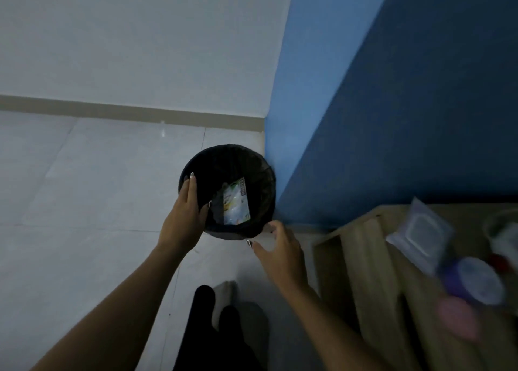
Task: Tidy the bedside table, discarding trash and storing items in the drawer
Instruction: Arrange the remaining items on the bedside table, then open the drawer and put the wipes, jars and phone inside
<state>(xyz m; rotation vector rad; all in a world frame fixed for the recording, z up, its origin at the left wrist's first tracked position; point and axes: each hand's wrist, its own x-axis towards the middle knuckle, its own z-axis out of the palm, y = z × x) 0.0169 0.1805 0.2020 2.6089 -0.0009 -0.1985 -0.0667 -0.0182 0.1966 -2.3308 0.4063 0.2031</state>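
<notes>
**Inspector:** Two hands show in the head view, both yours, both low over the tiled floor (84,188). Your left hand (186,211) lies at the left rim of the black bin (260,174). Its fingers (190,185) are straight and together, and the thumb is spread over the opening. I see nothing held in it.

**Operator:** And the right?

**Inspector:** Your right hand (280,254) hangs just beside the bin's near-right rim, fingers loosely curled and apart, nothing in them. Whether a fingertip touches the rim I cannot tell.

**Operator:** Where is the trash?

**Inspector:** One printed wrapper (236,202) lies flat in the bottom of the bin. The bin stands on the floor, close against the corner of the blue wall (392,118).

**Operator:** The desk?

**Inspector:** The wooden desk (361,258) is at lower right, blurred. On it are a wipes packet (417,230), a purple jar (476,281) with a pale lid near the packet, and a pink round thing (457,317) just beside the jar. An item at the right edge is too blurred to name. Your dark-clad legs (204,328) show between your arms.
</notes>
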